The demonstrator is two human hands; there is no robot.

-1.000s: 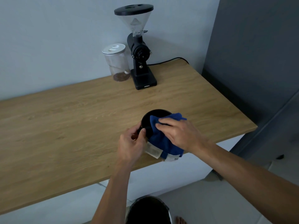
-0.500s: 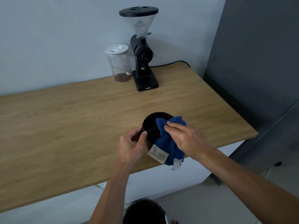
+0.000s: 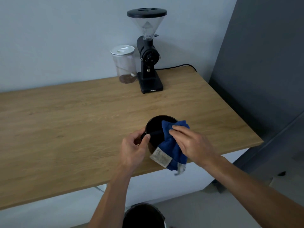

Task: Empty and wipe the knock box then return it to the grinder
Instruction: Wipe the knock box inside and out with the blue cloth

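Head view of a wooden table (image 3: pixel 65 129) set against a pale wall. The knock box (image 3: pixel 156 129), a round black container with a dark bar across its open mouth, sits near the table's near edge, right of centre. The left hand (image 3: pixel 134 148) grips the box's left rim, thumb pressed against the rim next to the bar and fingers curled round the outer wall. The right hand (image 3: pixel 192 143) presses a blue cloth (image 3: pixel 172 145) down over the right side of the box, fingers flat on the fabric; the cloth's far end lies inside the mouth, while its near end drapes over the rim and hangs past the table edge, showing a pale label (image 3: pixel 160 157) and a smaller tag below it.

At the far side of the table, well apart from the box, stands the grinder (image 3: pixel 148 55), black, with a clear funnel-shaped hopper under a black lid and a square base. A black cable (image 3: pixel 177 66) runs from behind it to the right. Just left of the grinder, a clear jar (image 3: pixel 125 65) with a white lid holds a shallow brown layer at its bottom. On the floor below the near table edge, the dark round top of a bin (image 3: pixel 143 216) is partly in view. A grey panel (image 3: pixel 263 63) fills the right.
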